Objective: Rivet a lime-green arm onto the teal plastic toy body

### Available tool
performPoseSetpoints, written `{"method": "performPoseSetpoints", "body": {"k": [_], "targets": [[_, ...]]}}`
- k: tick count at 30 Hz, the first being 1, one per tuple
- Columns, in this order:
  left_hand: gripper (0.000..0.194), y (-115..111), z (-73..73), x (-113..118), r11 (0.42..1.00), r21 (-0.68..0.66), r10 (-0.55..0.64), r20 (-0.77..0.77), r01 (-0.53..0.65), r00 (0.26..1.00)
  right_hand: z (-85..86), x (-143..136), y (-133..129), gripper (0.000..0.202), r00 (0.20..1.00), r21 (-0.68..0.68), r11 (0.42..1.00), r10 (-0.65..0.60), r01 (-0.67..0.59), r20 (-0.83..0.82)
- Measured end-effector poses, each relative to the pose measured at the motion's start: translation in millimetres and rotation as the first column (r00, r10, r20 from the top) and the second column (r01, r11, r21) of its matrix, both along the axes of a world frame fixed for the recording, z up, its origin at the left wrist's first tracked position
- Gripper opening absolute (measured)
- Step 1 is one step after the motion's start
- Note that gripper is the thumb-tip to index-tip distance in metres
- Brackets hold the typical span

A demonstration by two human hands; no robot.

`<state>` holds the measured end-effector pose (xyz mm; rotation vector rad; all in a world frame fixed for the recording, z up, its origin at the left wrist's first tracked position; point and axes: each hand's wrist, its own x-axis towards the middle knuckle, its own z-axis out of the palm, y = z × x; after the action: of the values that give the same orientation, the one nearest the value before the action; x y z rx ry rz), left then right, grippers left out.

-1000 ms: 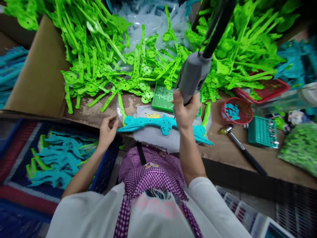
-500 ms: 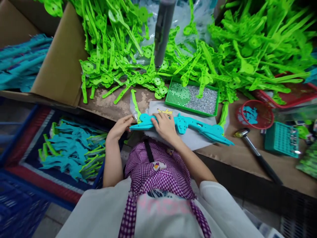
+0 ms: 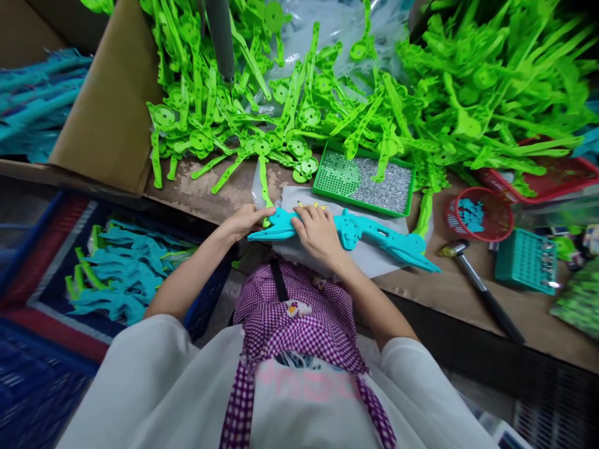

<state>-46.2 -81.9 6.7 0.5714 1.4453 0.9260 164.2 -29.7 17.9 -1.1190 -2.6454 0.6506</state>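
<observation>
A long turquoise plastic piece [image 3: 352, 229] with wing-like ends lies across a pale cloth [image 3: 369, 265] at the table's front edge. My right hand [image 3: 321, 236] is closed over it, left of its middle, fingers on top. At its left end, my left hand [image 3: 244, 221] has its thumb against a slim green plastic arm [image 3: 264, 182] that sticks up behind the piece; its other fingers are partly hidden. Another green arm [image 3: 425, 212] stands behind the right end.
Behind lie heaped green parts [image 3: 201, 112] and a green tray [image 3: 412, 187] of small screws. An electric screwdriver [image 3: 221, 40] hangs above. To the right are a red basket [image 3: 503, 231], a hammer [image 3: 486, 296] and a teal box [image 3: 521, 265]. A cardboard box [image 3: 100, 106] stands left, above a blue crate [image 3: 28, 249].
My left hand has moved right onto the green arm, which now stands straighter. The screwdriver has swung left. My right hand stays on the turquoise piece, shifted slightly right with it.
</observation>
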Motion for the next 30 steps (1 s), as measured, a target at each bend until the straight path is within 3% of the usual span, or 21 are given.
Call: {"method": "performPoseSetpoints", "body": {"k": [3,5,7,10,12,19,22,23,25,28,30], "targets": [[0.029,0.4,2.4,-1.3,1.000,0.016,-0.003,0.006,0.003,1.000,12.6,-5.8,21.7,0.049,0.993,-0.164,0.983,0.070,-0.085,-0.092],[0.032,-2.5,9.7,1.0,0.997,0.073,-0.021,-0.015,0.022,1.000,25.2,-18.7,40.7,0.047,0.976,-0.307,0.940,0.094,-0.153,-0.197],[0.038,-7.4,17.8,6.4,0.988,0.149,-0.021,-0.045,0.027,0.999,37.5,-34.1,57.6,0.046,0.940,-0.444,0.844,0.187,-0.302,-0.285],[0.050,-16.7,24.8,17.6,0.962,0.266,0.083,-0.060,-0.064,0.995,49.2,-48.5,69.4,0.045,0.861,-0.577,0.640,0.346,-0.507,-0.373],[0.055,-24.0,25.4,25.9,0.945,0.298,0.152,-0.041,-0.133,0.988,52.3,-48.2,67.6,0.045,0.848,-0.612,0.587,0.345,-0.529,-0.402],[0.060,-68.6,19.3,57.0,0.909,0.285,0.251,0.205,-0.303,0.946,61.6,-27.2,48.8,0.048,0.917,-0.669,0.630,0.224,-0.395,-0.330],[0.054,-94.6,17.1,65.2,0.845,0.409,0.333,0.101,-0.344,0.937,66.8,-23.2,46.4,0.051,0.937,-0.666,0.664,0.177,-0.340,-0.302],[0.051,-102.0,17.2,66.3,0.821,0.487,0.346,-0.006,-0.300,0.938,68.1,-22.1,45.5,0.051,0.943,-0.659,0.679,0.164,-0.322,-0.291],[0.038,-112.7,19.2,66.3,0.785,0.611,0.326,-0.270,-0.100,0.906,70.2,-20.1,43.0,0.052,0.952,-0.645,0.706,0.149,-0.293,-0.268],[0.028,-116.1,24.3,63.6,0.742,0.639,0.292,-0.578,0.200,0.762,72.5,-17.9,38.2,0.054,0.958,-0.639,0.720,0.135,-0.271,-0.254],[0.034,-112.1,26.7,63.0,0.721,0.634,0.334,-0.671,0.279,0.661,73.8,-17.5,35.6,0.055,0.961,-0.634,0.730,0.123,-0.256,-0.247]]}}
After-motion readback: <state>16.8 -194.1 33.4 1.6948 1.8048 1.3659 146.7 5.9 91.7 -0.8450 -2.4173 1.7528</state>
